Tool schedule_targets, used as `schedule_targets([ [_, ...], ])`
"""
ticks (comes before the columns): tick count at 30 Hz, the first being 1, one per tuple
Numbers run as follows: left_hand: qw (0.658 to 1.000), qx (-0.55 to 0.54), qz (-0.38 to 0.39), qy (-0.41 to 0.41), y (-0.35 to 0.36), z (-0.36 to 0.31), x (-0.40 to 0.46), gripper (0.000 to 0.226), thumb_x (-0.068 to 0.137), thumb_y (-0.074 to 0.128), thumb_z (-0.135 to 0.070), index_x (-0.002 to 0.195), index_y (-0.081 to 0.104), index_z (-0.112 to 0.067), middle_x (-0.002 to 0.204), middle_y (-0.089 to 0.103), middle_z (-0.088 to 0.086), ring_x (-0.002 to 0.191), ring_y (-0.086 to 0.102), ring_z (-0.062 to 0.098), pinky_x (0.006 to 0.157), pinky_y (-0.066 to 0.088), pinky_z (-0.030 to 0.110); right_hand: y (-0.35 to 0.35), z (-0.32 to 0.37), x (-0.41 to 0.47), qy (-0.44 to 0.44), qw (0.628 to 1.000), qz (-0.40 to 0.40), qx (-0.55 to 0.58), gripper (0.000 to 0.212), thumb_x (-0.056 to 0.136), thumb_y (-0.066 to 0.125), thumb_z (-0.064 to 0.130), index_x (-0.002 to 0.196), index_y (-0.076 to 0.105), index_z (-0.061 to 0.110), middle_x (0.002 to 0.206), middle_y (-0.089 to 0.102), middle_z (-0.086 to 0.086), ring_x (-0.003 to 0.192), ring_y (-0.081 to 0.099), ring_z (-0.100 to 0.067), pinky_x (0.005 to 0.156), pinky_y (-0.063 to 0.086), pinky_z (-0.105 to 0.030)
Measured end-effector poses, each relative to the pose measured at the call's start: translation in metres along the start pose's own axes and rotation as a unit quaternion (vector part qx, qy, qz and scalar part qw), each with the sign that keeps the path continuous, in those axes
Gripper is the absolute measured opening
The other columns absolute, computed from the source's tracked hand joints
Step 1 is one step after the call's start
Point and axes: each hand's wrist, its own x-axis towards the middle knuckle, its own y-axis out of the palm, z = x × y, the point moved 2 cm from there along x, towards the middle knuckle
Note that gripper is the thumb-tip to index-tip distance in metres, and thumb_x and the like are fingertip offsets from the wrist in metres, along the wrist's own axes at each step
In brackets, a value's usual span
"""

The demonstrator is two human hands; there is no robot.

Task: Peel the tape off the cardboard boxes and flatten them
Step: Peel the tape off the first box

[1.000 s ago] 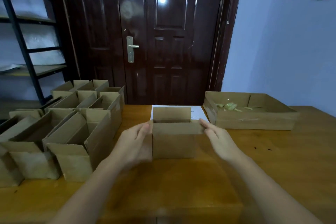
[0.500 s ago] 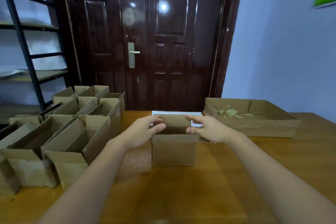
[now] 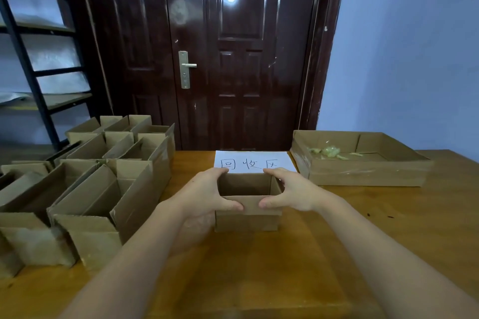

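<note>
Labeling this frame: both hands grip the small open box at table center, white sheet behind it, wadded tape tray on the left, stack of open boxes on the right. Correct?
One error: the sides are swapped. The head view shows the shallow cardboard tray with wadded tape on the right, the open boxes on the left. Left hand and right hand do grip the small open box, white sheet behind.

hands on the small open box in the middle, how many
2: the left hand grips the small open box on its left side, the right hand grips its right side.
</note>
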Motion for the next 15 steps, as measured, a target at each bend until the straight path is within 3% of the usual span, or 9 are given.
schedule_targets([
  [7,1.000,-0.012,-0.016,0.019,-0.003,-0.015,-0.010,0.099,0.078,0.080,-0.064,0.159,0.031,-0.032,0.158,0.038,-0.013,0.145,0.040,0.016,0.115,0.043,0.036,0.001,0.009,-0.010,-0.013,1.000,-0.020,-0.004,0.101,0.084,0.070,0.064,0.161,0.018,0.027,0.165,0.023,0.011,0.151,0.025,-0.013,0.119,0.028,-0.030],
  [11,0.994,0.015,-0.109,-0.021,0.003,-0.018,-0.023,0.091,0.091,0.060,-0.065,0.164,0.019,-0.029,0.173,0.010,-0.007,0.159,0.006,0.014,0.125,0.025,0.045,0.007,0.008,-0.020,0.000,0.998,-0.065,0.002,0.106,0.085,0.062,0.071,0.163,0.004,0.029,0.169,0.002,0.012,0.155,0.010,-0.010,0.125,0.022,-0.040],
  [15,0.980,-0.059,-0.163,-0.099,0.014,-0.004,-0.043,0.099,0.088,0.036,-0.076,0.166,0.000,-0.027,0.173,-0.003,-0.006,0.160,0.002,0.018,0.125,0.018,0.047,0.013,0.000,-0.038,0.031,0.990,-0.128,0.057,0.115,0.078,0.059,0.081,0.162,-0.001,0.031,0.169,-0.001,0.014,0.154,0.012,-0.012,0.123,0.024,-0.041],
])
